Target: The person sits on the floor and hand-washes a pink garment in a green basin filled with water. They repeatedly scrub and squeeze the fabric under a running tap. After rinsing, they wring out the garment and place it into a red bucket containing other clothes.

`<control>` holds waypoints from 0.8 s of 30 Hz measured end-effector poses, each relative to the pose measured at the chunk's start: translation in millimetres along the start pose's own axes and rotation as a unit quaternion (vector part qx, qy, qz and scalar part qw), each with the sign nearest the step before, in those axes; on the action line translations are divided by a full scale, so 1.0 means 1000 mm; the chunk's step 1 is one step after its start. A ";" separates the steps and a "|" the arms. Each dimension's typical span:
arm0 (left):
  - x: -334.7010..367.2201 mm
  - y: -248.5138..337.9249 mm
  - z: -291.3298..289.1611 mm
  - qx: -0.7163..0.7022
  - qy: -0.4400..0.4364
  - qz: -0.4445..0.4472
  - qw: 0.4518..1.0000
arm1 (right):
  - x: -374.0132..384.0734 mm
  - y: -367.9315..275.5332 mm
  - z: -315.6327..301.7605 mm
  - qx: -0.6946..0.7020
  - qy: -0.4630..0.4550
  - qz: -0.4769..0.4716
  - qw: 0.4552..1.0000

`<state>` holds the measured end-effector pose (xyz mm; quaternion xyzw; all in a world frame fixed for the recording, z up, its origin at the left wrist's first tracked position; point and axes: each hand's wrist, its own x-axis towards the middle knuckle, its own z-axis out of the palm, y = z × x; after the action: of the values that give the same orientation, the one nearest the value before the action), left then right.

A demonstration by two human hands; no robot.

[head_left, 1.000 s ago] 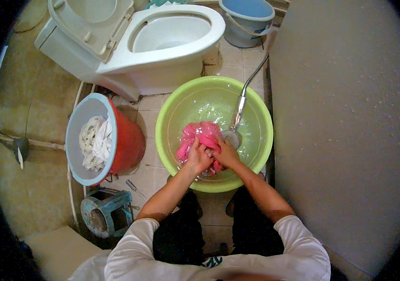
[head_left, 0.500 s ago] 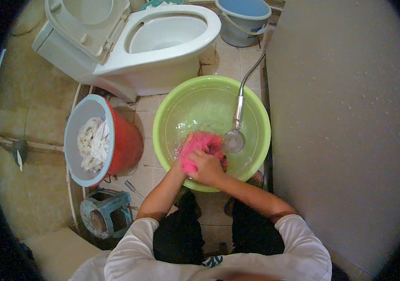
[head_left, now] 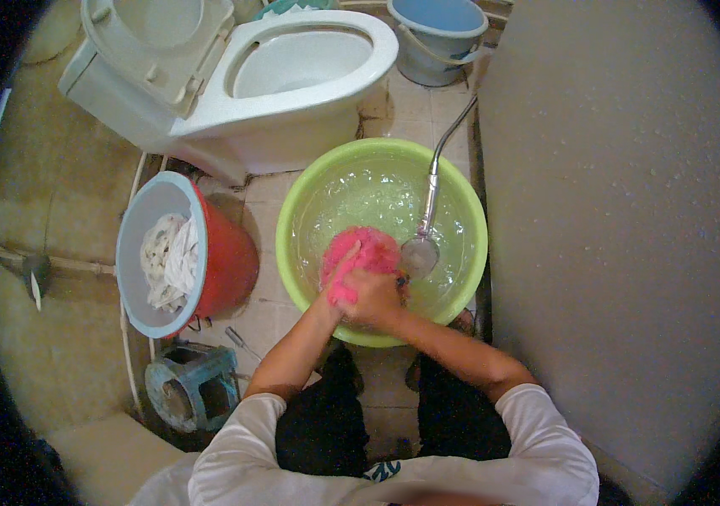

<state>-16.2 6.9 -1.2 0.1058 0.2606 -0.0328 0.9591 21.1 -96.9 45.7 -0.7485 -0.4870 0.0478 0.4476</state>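
- The pink cloth (head_left: 364, 246) sits bunched in the green basin (head_left: 381, 145), in the near half and left of centre, amid clear, rippling water.
- The right hand (head_left: 372, 297) crosses over toward the left; its fingers appear curled around a gathered part of the cloth, though blur softens their outline.
- The left hand (head_left: 341, 268) is against the cloth's left side, partly covered by a pink fold and by the other hand; I cannot tell whether its fingers grip or lie flat.
- Most of the bunch lies just beyond the right hand's fingers, toward the far rim; both hands touch it, so neither is clearly nearer.
- The bulk is rounded, without a clear long axis; only a narrow fold gives a direction, slanting down and left toward the left wrist.
- Just right of the cloth, the silver shower head (head_left: 420, 255) rests in the basin, its handle running away toward the far right rim.
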 end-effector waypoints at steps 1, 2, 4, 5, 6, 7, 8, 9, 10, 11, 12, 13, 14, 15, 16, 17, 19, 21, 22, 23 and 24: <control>-0.003 0.002 0.000 -0.003 -0.023 -0.005 1.000 | -0.002 -0.011 0.001 0.003 -0.020 -0.029 0.999; -0.003 0.001 0.004 -0.005 -0.051 -0.015 0.999 | -0.002 0.003 0.000 0.012 -0.040 -0.020 0.999; -0.011 -0.005 0.021 0.021 0.057 0.028 0.998 | 0.006 0.046 0.001 -0.006 0.005 0.107 0.994; -0.014 -0.004 0.029 0.036 0.110 0.054 0.992 | 0.013 0.058 -0.001 -0.014 0.027 0.165 0.986; -0.011 -0.003 0.028 0.040 0.109 0.060 0.991 | 0.013 0.064 -0.002 -0.029 0.015 0.200 0.979; -0.006 -0.002 0.024 0.045 0.107 0.066 0.991 | 0.013 0.069 -0.003 -0.045 0.003 0.235 0.971; -0.003 -0.001 0.017 0.046 0.109 0.074 0.990 | 0.015 0.068 -0.006 -0.058 -0.014 0.270 0.961; -0.001 0.003 0.008 0.053 0.102 0.085 0.990 | 0.015 0.066 -0.011 -0.027 -0.014 0.279 0.960; -0.002 0.008 -0.001 0.060 0.096 0.098 0.989 | 0.013 0.064 -0.017 0.004 -0.014 0.288 0.958; -0.003 0.010 -0.001 0.066 0.086 0.104 0.989 | 0.009 0.062 -0.027 0.030 -0.013 0.300 0.953; -0.004 0.011 0.000 0.079 0.115 0.100 0.985 | 0.003 0.069 -0.029 0.006 -0.010 0.268 0.963; -0.005 0.013 0.000 0.092 0.144 0.097 0.980 | -0.005 0.079 -0.029 -0.018 -0.008 0.234 0.972; -0.007 0.015 0.004 0.105 0.173 0.097 0.975 | -0.008 0.082 -0.029 -0.041 -0.007 0.197 0.979; -0.006 0.013 0.001 0.119 0.182 0.082 0.973 | -0.011 0.083 -0.026 -0.072 -0.031 0.197 0.977; -0.003 0.010 -0.003 0.132 0.191 0.068 0.970 | -0.016 0.083 -0.023 -0.104 -0.054 0.196 0.973; -0.002 0.009 -0.003 0.146 0.200 0.053 0.967 | -0.020 0.083 -0.020 -0.135 -0.077 0.196 0.968; -0.001 0.006 -0.005 0.158 0.202 0.047 0.966 | -0.030 0.081 -0.014 -0.148 -0.146 0.194 0.959; -0.002 0.008 -0.017 0.159 0.203 0.036 0.965 | -0.028 0.076 -0.009 -0.141 -0.211 0.202 0.946; 0.000 0.012 -0.032 0.154 0.202 0.027 0.967 | -0.026 0.071 -0.008 -0.132 -0.241 0.210 0.938; 0.002 0.013 -0.035 0.148 0.197 0.014 0.969 | -0.026 0.069 -0.009 -0.125 -0.270 0.223 0.928; 0.002 0.013 -0.037 0.140 0.198 0.012 0.970 | -0.025 0.068 -0.009 -0.103 -0.273 0.242 0.925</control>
<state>-31.3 27.3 -31.0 0.2464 0.4365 -0.0363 0.8645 59.7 -130.9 -6.9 -0.8435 -0.3968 0.3066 0.1927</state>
